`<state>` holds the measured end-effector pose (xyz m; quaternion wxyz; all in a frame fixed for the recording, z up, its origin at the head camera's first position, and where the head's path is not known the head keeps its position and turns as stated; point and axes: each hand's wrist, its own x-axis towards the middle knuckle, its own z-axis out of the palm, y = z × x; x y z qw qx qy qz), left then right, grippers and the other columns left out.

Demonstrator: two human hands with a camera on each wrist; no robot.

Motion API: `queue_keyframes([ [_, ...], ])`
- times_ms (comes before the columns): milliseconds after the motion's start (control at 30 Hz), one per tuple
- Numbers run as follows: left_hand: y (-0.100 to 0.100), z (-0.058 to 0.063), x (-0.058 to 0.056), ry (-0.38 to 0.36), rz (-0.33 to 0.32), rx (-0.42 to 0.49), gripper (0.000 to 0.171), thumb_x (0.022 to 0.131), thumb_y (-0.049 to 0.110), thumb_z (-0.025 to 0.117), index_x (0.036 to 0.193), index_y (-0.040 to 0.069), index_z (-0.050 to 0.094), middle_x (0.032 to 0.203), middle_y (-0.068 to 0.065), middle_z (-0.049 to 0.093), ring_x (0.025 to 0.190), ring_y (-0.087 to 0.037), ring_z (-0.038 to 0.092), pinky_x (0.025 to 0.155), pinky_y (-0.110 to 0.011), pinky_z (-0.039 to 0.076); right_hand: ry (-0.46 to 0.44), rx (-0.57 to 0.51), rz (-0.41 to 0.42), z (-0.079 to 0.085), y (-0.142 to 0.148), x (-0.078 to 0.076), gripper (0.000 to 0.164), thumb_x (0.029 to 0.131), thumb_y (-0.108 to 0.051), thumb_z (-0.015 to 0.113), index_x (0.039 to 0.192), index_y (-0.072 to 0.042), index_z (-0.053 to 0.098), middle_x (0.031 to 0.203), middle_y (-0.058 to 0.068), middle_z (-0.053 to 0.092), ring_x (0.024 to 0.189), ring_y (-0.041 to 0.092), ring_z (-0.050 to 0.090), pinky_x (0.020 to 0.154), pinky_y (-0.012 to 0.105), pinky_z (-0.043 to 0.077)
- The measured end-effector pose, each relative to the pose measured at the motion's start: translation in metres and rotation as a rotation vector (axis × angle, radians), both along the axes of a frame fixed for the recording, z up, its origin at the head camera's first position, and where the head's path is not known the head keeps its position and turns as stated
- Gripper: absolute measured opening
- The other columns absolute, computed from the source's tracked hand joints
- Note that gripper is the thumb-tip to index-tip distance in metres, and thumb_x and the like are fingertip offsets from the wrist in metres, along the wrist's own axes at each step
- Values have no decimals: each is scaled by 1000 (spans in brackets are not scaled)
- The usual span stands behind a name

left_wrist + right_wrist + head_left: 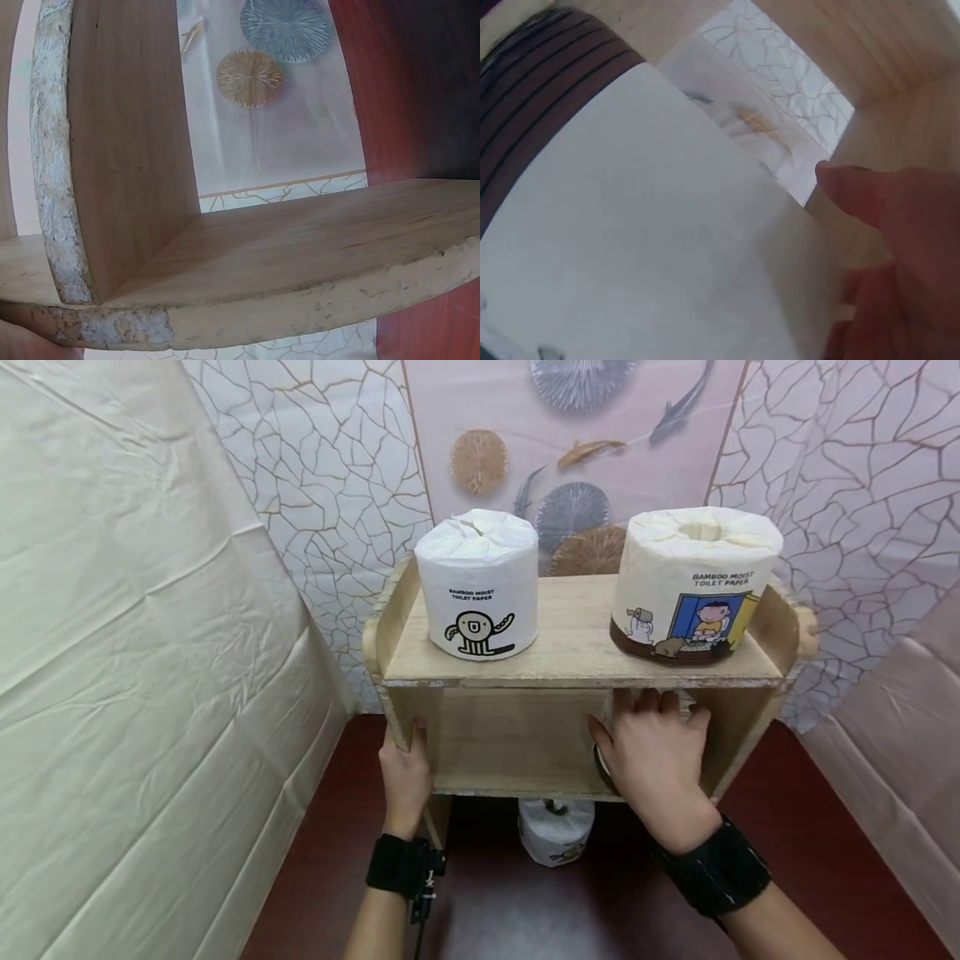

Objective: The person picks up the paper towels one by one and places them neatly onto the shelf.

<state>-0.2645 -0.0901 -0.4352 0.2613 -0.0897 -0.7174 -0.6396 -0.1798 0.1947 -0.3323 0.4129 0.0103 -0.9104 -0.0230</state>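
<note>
My left hand [405,777] grips the left side panel of a wooden shelf unit [510,727], its thumb on the inner face. A bit of that hand shows at the lower left corner of the left wrist view. Inside the middle compartment, at the right, my right hand [660,756] holds a wrapped toilet roll [645,210] with its fingers over the top and its thumb at the left. The wrapper is white with a dark striped band; in the head view the hand hides most of it.
On the top shelf stand a white toilet roll [480,585] at the left and a cream toilet roll [697,585] at the right. Another toilet roll [555,831] stands below the middle shelf. The unit stands on a dark red table [322,860] between padded side walls [187,693].
</note>
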Motion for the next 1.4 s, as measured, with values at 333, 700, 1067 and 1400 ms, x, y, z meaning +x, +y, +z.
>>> queue_keyframes([
  [333,-1,0,0,2,-2,1,51,110,44,56,146,9,56,106,-29,70,80,-36,70,63,-31,50,195,76,-21,-12,-2,-23,72,96,-54,67,90,17,65,74,35,59,74,56,60,55,63,42],
  [700,-1,-2,1,45,14,-16,46,112,33,55,148,6,55,87,-28,63,60,-24,55,57,-30,45,27,-14,-25,-15,-10,-23,38,88,-17,82,88,14,62,80,34,56,72,54,56,67,65,44],
  [1067,2,-2,-1,58,-11,13,40,111,24,58,148,8,56,112,-30,69,86,-38,71,74,-35,56,27,-35,27,-15,-1,-21,25,94,-12,69,91,10,58,78,32,53,73,51,51,64,63,40],
  [1400,0,-1,-1,71,-10,-7,40,112,25,56,148,8,55,117,-30,68,88,-42,71,72,-40,55,-74,-40,88,-9,10,-13,49,89,-16,81,130,4,63,120,36,62,100,55,57,68,71,39],
])
